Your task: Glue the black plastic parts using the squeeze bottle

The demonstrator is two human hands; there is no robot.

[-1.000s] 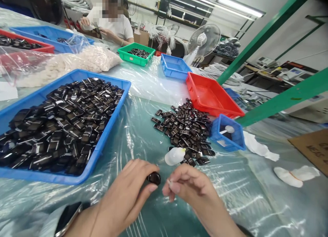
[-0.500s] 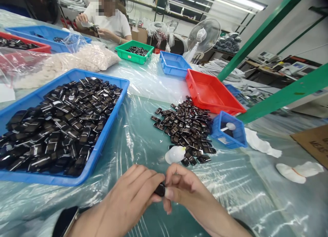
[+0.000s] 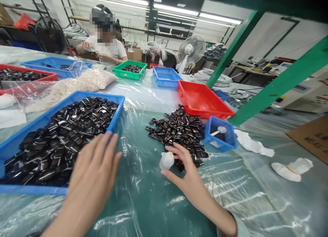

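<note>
My left hand [image 3: 96, 163] reaches over the right rim of the large blue tray [image 3: 118, 115], its fingers stretched out and nothing visible in them. Glossy black plastic pieces [image 3: 64, 134] fill that tray. My right hand [image 3: 187, 172] has thumb and fingers curved around a small white bottle [image 3: 166, 161] with a yellowish tip. The fingers touch the bottle's side, and the thumb meets its lower edge. Just behind this hand, similar black pieces lie in a loose pile [image 3: 176, 127] on the plastic-covered table [image 3: 143, 192].
A red tray [image 3: 205, 102] and a small blue bin [image 3: 220, 144] with a white spoon-like item stand beyond the pile. Further back are a green tray [image 3: 129, 73] and a blue tray [image 3: 166, 80]. A green post [image 3: 282, 83] rises at right. Another person [image 3: 105, 42] sits across the table.
My hands have parted and no longer hold a black piece together. The left has moved left to the tray, the right forward to the bottle. The bottle's angle has changed; the view has tilted up.
</note>
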